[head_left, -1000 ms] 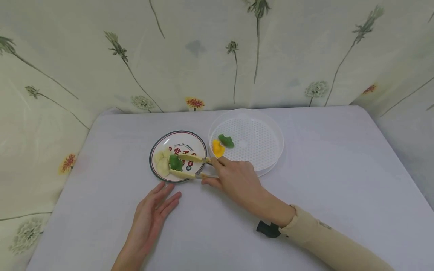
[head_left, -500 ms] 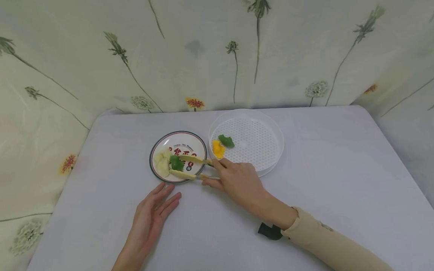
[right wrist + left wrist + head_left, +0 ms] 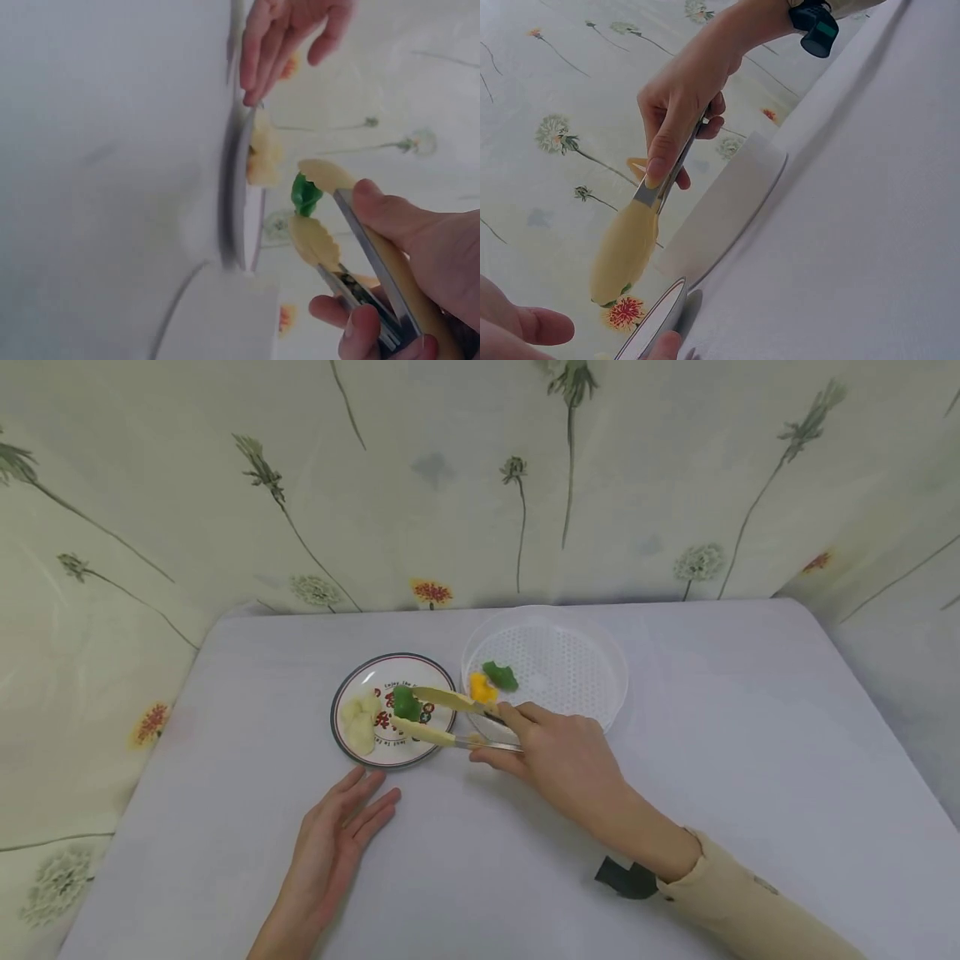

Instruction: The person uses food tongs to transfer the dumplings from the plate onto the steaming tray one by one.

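My right hand [image 3: 566, 760] grips a pair of tongs [image 3: 427, 731] with yellowish tips and metal arms. Between the tips is a green pepper piece [image 3: 406, 702], which the right wrist view shows raised off the plate [image 3: 253, 225]. That round white plate has a dark rim, printed red characters and several pale yellow slices on its left part. My left hand [image 3: 333, 852] lies at the plate's near edge, fingers extended, with the fingertips at or touching the rim. In the left wrist view the tongs [image 3: 626, 251] hang above the plate, and the green piece is mostly hidden behind a tip.
A round white perforated tray [image 3: 570, 668] stands right of the plate. Inside it lie a green pepper piece [image 3: 500, 676] and a yellow pepper piece [image 3: 483, 687]. White cloth covers the table [image 3: 712, 710]. A flower-patterned curtain [image 3: 465, 485] hangs behind it.
My right hand has moved right and the tongs have lifted the green pepper piece away from the pale slices. My left hand has stayed in place.
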Demonstrator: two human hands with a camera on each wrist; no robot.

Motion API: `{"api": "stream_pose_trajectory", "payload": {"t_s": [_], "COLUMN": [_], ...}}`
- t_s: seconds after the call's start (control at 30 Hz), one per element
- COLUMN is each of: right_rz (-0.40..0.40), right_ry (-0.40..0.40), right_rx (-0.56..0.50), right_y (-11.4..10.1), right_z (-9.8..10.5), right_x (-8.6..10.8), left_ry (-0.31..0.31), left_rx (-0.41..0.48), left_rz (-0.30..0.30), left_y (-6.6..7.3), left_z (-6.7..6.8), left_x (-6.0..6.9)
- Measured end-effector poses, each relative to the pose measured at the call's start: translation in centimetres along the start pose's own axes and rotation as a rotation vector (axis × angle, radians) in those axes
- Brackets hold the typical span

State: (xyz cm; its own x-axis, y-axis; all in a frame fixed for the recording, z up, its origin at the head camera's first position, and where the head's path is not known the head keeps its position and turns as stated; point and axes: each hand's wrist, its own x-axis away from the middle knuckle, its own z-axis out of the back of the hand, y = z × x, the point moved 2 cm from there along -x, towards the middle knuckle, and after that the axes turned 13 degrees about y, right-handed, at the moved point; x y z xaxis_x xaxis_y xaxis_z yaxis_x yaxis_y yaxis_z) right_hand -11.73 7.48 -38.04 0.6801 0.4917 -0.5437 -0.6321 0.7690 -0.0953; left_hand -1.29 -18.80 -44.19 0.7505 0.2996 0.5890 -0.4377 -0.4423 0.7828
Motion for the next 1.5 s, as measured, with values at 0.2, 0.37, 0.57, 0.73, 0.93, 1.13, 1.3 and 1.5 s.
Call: {"api": "stream_pose_trajectory", "payload": {"t_s": [0.2,0.37,0.57,0.73,0.93,1.13,1.3,1.5], "right_rz": [-0.075,-0.111,-0.14,-0.141,-0.129,-0.14,-0.146,-0.151], "right_ry": [-0.024,-0.019,0.015,0.08,0.114,0.092,0.077,0.091], "right_rx": [0.02,0.053,0.056,0.057,0.084,0.095,0.105,0.094], "right_y": [1.5,2.8,4.2,5.2,6.2,6.5,6.4,6.3], "right_z": [1.3,2.2,2.9,3.3,3.7,3.9,4.0,3.9], "right_x": [0.4,0.8,1.6,2.6,3.8,4.3,4.5,4.7], "left_ry": [0.002,-0.004,-0.001,0.006,-0.005,-0.009,-0.001,-0.001], "left_rx": [0.0,0.008,0.02,0.03,0.024,0.025,0.029,0.025], "left_rz": [0.003,-0.002,-0.003,0.002,-0.013,-0.019,-0.004,0.002], "left_y": [-0.1,-0.1,-0.1,-0.1,-0.2,-0.2,-0.2,-0.2], "left_z": [0.1,0.1,0.1,0.0,0.1,0.3,0.1,0.1], "left_x": [-0.1,0.0,0.1,0.0,0.1,0.2,0.1,0.0]}}
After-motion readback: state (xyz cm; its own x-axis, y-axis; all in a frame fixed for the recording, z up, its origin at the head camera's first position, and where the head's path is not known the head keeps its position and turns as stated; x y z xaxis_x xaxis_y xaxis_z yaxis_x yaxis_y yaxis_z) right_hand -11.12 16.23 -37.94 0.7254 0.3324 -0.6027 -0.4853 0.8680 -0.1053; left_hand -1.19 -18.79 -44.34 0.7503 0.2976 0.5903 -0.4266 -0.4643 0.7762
